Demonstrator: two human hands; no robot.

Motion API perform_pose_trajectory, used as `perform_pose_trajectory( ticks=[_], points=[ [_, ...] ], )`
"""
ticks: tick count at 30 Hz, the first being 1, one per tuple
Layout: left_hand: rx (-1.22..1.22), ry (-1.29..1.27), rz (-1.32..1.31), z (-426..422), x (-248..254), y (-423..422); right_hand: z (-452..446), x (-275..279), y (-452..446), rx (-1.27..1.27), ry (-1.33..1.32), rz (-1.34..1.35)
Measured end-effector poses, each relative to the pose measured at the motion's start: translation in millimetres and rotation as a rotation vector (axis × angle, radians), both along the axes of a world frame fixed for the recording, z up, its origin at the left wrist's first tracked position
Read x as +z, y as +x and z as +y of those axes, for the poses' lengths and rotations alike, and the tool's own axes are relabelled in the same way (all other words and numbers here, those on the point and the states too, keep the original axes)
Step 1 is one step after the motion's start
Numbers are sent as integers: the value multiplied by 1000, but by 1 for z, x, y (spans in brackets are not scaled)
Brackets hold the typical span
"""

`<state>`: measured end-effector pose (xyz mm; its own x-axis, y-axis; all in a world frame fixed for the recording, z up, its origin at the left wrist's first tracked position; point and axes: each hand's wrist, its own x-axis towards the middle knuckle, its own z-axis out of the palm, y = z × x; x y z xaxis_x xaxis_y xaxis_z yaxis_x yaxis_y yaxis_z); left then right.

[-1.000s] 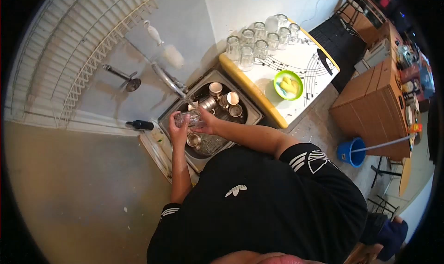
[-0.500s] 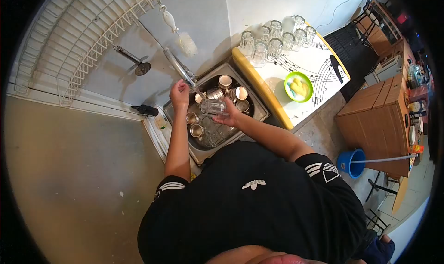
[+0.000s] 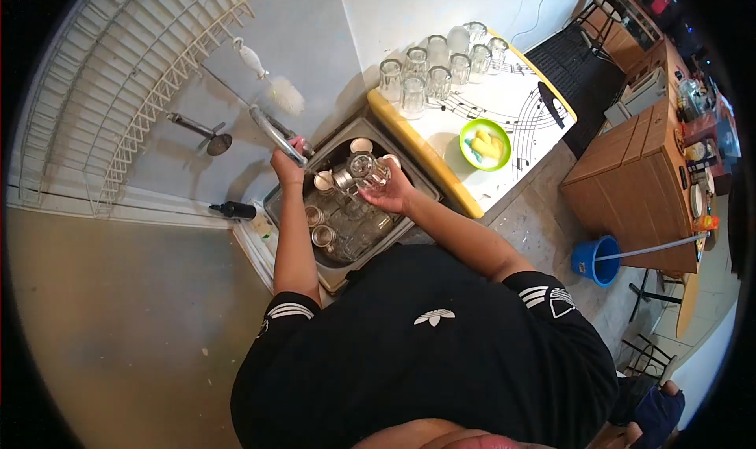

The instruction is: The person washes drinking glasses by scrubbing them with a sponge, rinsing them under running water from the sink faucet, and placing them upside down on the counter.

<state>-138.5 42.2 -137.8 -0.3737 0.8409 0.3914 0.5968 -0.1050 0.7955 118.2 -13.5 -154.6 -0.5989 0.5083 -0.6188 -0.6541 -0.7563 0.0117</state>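
Note:
A clear glass mug is held over the sink by my right hand, whose fingers wrap around its side. My left hand is at the metal tap, closed around it near the spout, with the fingers partly hidden behind the metal. Below, the steel sink holds several metal-coloured cups and clear glasses lying in a heap.
Right of the sink stands a yellow-edged table with several upturned glasses and a green bowl containing yellow sponges. A wire rack and a brush hang at the wall. A dark bottle lies left of the sink.
My left hand has gone from open air beside the tap to closing around it. My right hand has tilted the glass mug so its round end faces up. The view has shifted slightly.

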Motion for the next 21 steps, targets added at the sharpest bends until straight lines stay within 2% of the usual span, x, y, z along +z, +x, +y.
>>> perform_pose_trajectory(
  ticks=[4,6,8,9,10,11,12,13,15,16,18,19,21],
  points=[
    [-65,63,-80,-3,-6,-2,7,-3,-2,-69,-96,57],
    [-59,74,-215,-12,-30,-9,14,-7,2,17,4,115],
    [138,-154,62,-51,-19,4,18,-10,5,62,37,122],
    [81,-142,64,-66,-43,-1,21,-18,4,74,55,105],
    [23,-130,68,-81,-70,-7,15,-1,7,48,59,110],
    [-4,-274,196,-101,-75,-5,15,0,8,63,57,93],
    [-83,-403,289,-122,-59,6,15,-2,9,79,51,75],
    [-179,-441,376,-135,-67,6,11,16,14,120,92,4],
    [-408,-743,310,-150,-21,32,13,18,15,178,113,-14],
    [-412,-737,307,-155,-9,43,13,16,16,200,133,-16],
    [-595,-522,196,-159,9,61,12,26,18,262,138,-82],
    [-598,-517,197,-158,16,71,12,30,20,276,169,-35],
    [-467,-177,199,-158,25,92,13,31,22,287,201,11]
  ],
)
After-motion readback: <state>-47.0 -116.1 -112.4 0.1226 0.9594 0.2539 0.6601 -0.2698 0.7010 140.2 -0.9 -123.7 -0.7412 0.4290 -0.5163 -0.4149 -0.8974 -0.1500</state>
